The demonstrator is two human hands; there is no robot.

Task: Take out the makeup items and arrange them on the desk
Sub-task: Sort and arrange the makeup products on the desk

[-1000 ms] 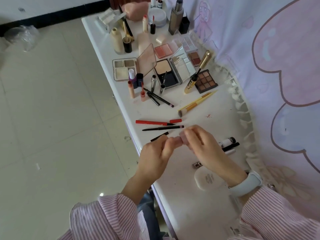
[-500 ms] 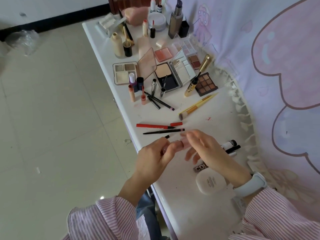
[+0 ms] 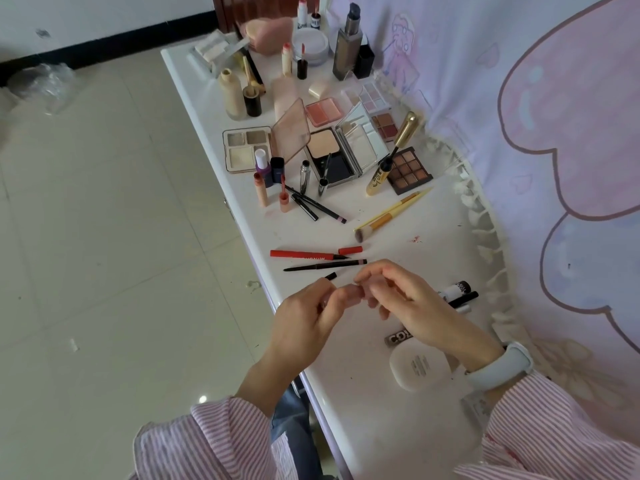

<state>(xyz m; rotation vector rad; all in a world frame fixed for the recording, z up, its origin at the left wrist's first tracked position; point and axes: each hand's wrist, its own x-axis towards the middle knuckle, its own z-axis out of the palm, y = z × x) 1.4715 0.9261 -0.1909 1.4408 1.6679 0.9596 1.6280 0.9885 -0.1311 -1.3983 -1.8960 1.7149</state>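
- The white desk (image 3: 398, 427) stretches away from me, with open palettes, bottles and brushes crowding its far end
- My left hand (image 3: 304, 320) curls its fingers round one end of a small pink tube (image 3: 351, 293), held just above the desk's near edge
- My right hand (image 3: 412, 303) pinches the tube's other end with bent fingertips
- A round white compact (image 3: 419, 367) lies beside my right wrist
- A red liner pen (image 3: 304, 254) lies just beyond my hands, uncapped

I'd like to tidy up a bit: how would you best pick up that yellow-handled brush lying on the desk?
Pinch the yellow-handled brush at mid-handle, coming down from above with fingers across its width. It lies flat and diagonal on the desk, bristles toward the near side, with bare surface along both long edges. The slim straight handle suits a pinch and spares the bristles.
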